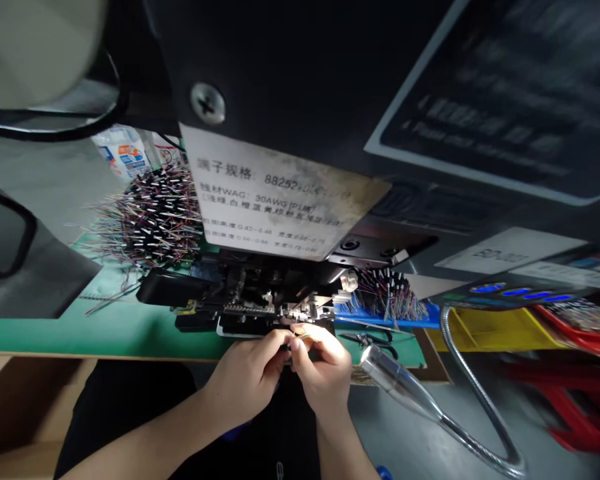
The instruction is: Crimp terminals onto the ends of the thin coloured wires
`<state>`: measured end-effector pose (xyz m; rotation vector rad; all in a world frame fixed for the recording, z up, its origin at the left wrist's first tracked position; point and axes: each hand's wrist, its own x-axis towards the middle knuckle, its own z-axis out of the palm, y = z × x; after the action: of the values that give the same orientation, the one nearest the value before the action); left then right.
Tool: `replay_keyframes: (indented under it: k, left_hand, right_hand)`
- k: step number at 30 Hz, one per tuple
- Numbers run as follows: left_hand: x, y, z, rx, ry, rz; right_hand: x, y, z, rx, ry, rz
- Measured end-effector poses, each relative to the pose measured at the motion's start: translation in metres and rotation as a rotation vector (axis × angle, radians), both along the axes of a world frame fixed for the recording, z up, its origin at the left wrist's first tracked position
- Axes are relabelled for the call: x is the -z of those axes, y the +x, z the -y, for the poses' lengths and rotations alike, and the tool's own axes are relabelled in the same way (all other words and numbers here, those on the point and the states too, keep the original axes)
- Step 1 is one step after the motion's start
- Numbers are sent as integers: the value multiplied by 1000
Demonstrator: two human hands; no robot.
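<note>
My left hand [247, 377] and my right hand [323, 373] meet just below the jaws of a wire crimping machine [260, 307]. Their fingertips pinch a small wired part with a gold glint [305, 337], too small to identify exactly. Most of it is hidden by my fingers. A dense bundle of thin coloured wires with white ends [153, 220] stands behind the machine at the left. Another wire batch [387, 297] sits in a blue holder [387, 315] to the right of the machine.
A green work mat [105, 330] lies under the machine. Dark-handled scissors [373, 342] rest to the right of my hands. A gooseneck lamp [395, 380] curves up on the right. Yellow [485, 331] and red [580, 339] bins stand farther right.
</note>
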<state>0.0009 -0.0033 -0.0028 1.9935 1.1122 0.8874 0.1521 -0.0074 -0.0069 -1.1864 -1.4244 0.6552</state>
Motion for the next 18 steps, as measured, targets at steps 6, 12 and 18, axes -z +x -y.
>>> replay_keyframes:
  k: [6, 12, 18]
  left_hand:
    - [8, -5, 14, 122, -141, 156]
    - [34, 5, 39, 240, -296, 148]
    - [46, 6, 54, 287, -214, -54]
  right_hand:
    - [28, 4, 32, -136, -64, -278]
    - [61, 8, 80, -173, -356, -122]
    - [64, 76, 100, 313, -276, -105]
